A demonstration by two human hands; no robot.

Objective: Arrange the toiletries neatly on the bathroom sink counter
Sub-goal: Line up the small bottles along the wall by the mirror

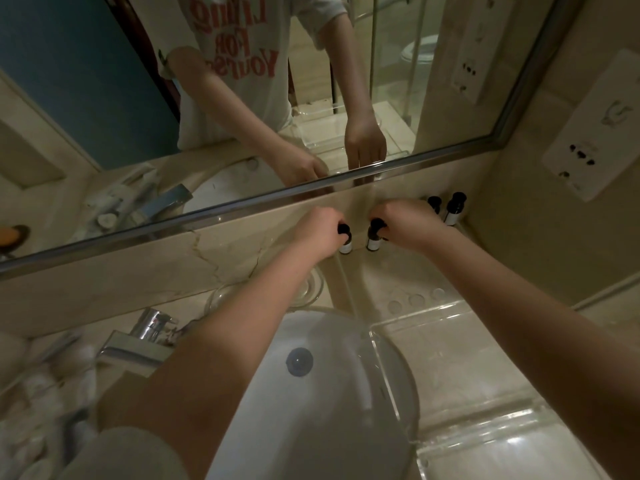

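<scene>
My left hand (pixel 320 232) grips the black cap of a small dark bottle with a white label (pixel 345 242), standing at the back of the counter against the wall under the mirror. Just to its right, my right hand (pixel 407 223) holds the cap of a second matching bottle (pixel 374 237). The two bottles stand upright, a few centimetres apart. Two more matching bottles (pixel 453 209) stand upright in the far right corner; the left one (pixel 434 203) is partly hidden behind my right hand.
A white sink basin (pixel 311 393) lies below my arms, with a chrome tap (pixel 145 337) at its left. A clear acrylic tray (pixel 467 341) sits on the counter at right. A glass dish (pixel 304 289) is behind the basin. Blurred toiletries (pixel 45 393) lie at far left. Wall sockets (pixel 585 157) at right.
</scene>
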